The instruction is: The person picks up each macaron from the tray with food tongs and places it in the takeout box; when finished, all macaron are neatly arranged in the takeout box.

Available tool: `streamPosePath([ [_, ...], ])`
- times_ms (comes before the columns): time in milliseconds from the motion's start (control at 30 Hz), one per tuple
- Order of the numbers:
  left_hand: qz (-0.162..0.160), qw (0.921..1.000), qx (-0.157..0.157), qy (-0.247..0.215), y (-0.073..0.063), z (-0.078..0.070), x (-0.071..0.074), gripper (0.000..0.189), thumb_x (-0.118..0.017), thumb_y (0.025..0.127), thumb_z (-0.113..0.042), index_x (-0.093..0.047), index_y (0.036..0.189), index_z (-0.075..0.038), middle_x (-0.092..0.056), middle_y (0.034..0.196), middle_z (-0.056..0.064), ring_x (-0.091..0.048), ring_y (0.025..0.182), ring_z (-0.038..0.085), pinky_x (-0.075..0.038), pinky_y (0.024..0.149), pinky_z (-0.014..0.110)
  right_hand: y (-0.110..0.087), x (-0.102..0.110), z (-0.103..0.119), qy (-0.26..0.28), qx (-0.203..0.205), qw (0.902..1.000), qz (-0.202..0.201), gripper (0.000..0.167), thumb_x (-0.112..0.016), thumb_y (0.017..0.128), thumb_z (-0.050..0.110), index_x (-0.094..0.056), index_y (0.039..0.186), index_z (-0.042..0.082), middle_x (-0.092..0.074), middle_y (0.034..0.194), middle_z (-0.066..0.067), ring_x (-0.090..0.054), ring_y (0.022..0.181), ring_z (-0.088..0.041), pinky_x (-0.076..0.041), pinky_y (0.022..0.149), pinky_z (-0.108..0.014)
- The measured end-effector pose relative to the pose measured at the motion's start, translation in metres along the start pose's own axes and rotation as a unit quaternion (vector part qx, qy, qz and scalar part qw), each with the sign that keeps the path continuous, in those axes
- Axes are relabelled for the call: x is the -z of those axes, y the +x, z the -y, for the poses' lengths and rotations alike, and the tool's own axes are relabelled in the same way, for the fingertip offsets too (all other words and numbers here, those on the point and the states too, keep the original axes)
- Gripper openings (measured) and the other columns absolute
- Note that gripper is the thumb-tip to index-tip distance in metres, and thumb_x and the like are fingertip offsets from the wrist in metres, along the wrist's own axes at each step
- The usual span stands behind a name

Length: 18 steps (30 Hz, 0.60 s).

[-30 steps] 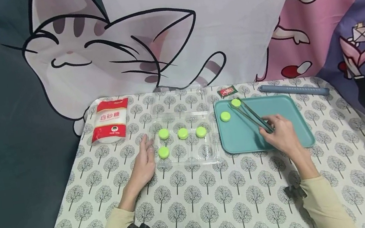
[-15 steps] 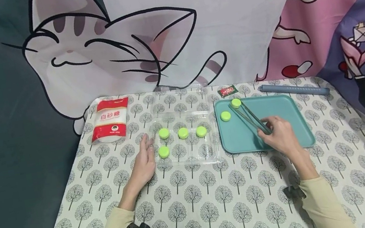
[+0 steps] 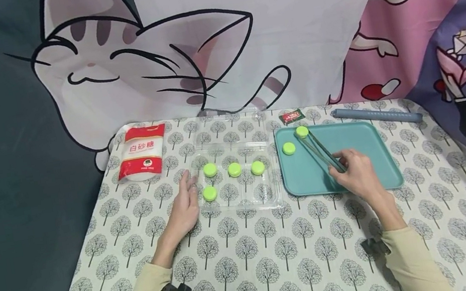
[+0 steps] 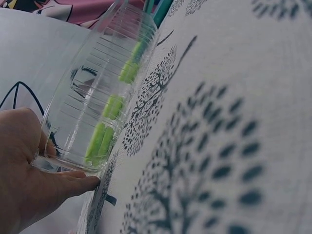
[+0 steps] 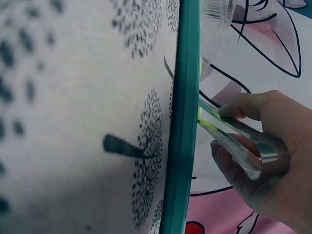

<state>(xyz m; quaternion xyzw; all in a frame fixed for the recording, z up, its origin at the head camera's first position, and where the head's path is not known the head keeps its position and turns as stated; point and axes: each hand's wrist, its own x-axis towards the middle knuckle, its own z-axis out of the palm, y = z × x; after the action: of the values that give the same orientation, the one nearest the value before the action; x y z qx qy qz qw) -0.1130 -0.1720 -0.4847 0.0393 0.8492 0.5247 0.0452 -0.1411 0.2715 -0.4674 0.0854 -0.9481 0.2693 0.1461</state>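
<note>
In the head view my right hand (image 3: 356, 170) grips metal tongs (image 3: 327, 155) over the teal tray (image 3: 350, 134). The tongs' tips lie at either side of a lime-green macaron (image 3: 302, 132) near the tray's back left corner. Another green macaron (image 3: 289, 148) lies just left of it on the tray. My left hand (image 3: 185, 206) rests with extended fingers against the left side of a clear plastic box (image 3: 269, 201). Several macarons (image 3: 234, 169) sit in the box. The left wrist view shows the left thumb (image 4: 73, 186) straight along the box's near corner.
The box's raised clear lid (image 3: 230, 125) stands at the back. A red and white sugar bag (image 3: 142, 153) lies at the back left. Behind the tray are a small green and red packet (image 3: 292, 116) and a grey-blue rod (image 3: 376, 115). A printed curtain hangs behind the table.
My right hand has shifted slightly left, and the tongs have turned a little, their tips now at both sides of the back macaron. The left hand stays at the box.
</note>
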Motion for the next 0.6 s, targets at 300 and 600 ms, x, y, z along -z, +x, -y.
streamPosePath([
  [300, -0.001, 1.0, 0.0, 0.003, 0.001, -0.002, 0.0, 0.06, -0.032, 0.11, -0.014, -0.005, 0.162, -0.004, -0.034, 0.162, 0.023, -0.037, 0.146, 0.044, -0.026, 0.125, 0.057, 0.001, 0.012, 0.01, 0.032, 0.005, 0.9993, -0.021, 0.035, -0.076, 0.083, 0.003, -0.066, 0.113, -0.012, -0.065, 0.087, -0.026, -0.055, 0.064, -0.023, -0.043, 0.049, -0.015],
  [600, -0.001, 0.9999, 0.001, 0.01, 0.001, -0.001, 0.0, 0.059, -0.031, 0.11, -0.014, -0.005, 0.162, -0.003, -0.035, 0.161, 0.023, -0.038, 0.145, 0.044, -0.027, 0.124, 0.057, 0.0, 0.024, 0.031, 0.05, 0.053, 0.9953, -0.064, 0.033, -0.077, 0.08, -0.001, -0.069, 0.111, -0.009, -0.063, 0.079, -0.018, -0.05, 0.064, -0.018, -0.036, 0.053, -0.011],
])
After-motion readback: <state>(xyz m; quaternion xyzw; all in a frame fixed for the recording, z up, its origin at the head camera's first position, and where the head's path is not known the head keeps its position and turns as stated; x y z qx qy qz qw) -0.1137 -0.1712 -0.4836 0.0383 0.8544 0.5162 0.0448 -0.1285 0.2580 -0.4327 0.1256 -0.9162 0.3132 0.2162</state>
